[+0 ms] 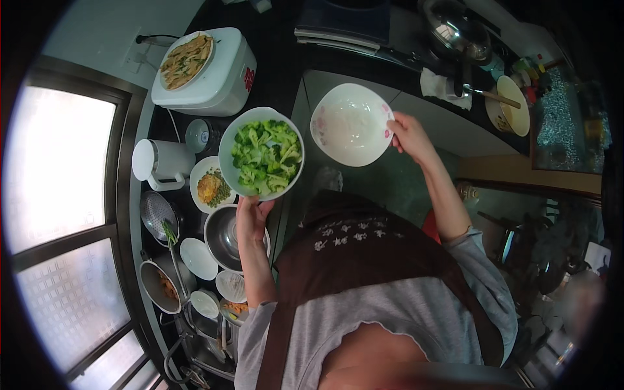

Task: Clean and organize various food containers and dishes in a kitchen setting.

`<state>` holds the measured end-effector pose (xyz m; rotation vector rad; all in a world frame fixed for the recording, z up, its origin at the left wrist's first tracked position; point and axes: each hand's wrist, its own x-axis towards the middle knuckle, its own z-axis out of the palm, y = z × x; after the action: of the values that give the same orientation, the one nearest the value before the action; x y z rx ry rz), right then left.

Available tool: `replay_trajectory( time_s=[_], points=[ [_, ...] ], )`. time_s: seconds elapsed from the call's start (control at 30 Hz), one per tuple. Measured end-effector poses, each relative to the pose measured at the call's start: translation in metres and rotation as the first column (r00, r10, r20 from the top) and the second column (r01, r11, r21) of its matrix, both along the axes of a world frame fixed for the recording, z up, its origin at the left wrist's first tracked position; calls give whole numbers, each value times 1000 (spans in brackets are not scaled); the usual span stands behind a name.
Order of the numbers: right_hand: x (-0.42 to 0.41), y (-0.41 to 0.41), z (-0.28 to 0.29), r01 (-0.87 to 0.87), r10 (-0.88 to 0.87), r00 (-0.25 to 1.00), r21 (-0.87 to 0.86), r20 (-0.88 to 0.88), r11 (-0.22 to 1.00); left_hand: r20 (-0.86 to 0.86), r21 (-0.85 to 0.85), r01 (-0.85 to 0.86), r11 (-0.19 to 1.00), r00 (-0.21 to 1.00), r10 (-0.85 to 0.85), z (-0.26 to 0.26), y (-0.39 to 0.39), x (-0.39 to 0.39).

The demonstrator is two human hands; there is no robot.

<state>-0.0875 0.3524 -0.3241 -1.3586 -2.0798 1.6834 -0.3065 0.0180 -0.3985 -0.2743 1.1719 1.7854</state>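
My left hand (pixel 254 214) grips the near rim of a white bowl (pixel 225 161) holding broccoli florets (pixel 265 158). It is over the edge of the dark counter, above a steel basin (pixel 219 229). In my right hand (pixel 409 134) is a white square-sided dish (pixel 348 124) with pink floral marks at its corners, held by its right edge. The dish looks wet and glossy inside, with no food in it. A small gap separates the dish from the broccoli bowl.
A plate of sliced food (pixel 187 61) rests on a white appliance (pixel 234 63). Beside the broccoli bowl are a plate of peas and egg-like food (pixel 210 187) and a white pitcher (pixel 168 163). Across stand a lidded wok (pixel 456 31) and a cream pot (pixel 509 107).
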Motion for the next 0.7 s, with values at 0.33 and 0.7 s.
replay_trajectory(
  time_s=[0.33, 0.7],
  points=[
    [-57, 75, -16, 55, -58, 997, -73, -44, 996, -65, -130, 107, 986, 991, -116, -25, 89, -67],
    [-129, 140, -15, 15, -28, 996, -144, -86, 990, -155, -126, 299, 946, 936, -316, -59, 180, -105]
  ],
)
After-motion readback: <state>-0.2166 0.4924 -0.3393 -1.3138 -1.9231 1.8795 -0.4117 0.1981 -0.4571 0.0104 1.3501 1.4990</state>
